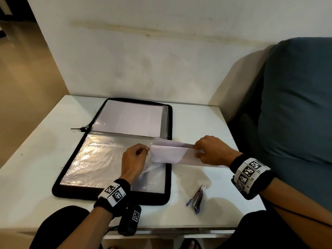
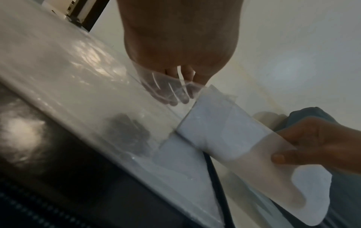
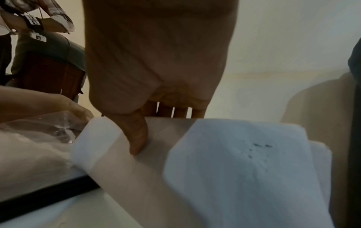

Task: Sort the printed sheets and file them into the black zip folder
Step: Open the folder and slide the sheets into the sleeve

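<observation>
Printed sheets span between both hands' grip, entering sleeve.

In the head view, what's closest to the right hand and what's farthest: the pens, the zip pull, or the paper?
1. Paper: held by the right hand itself.
2. Pens: on the table, toward the person from that hand.
3. Zip pull: far left, at the black zip folder's spine.

Glossy crinkled plastic sleeve, matt paper sheet, smooth white table
</observation>
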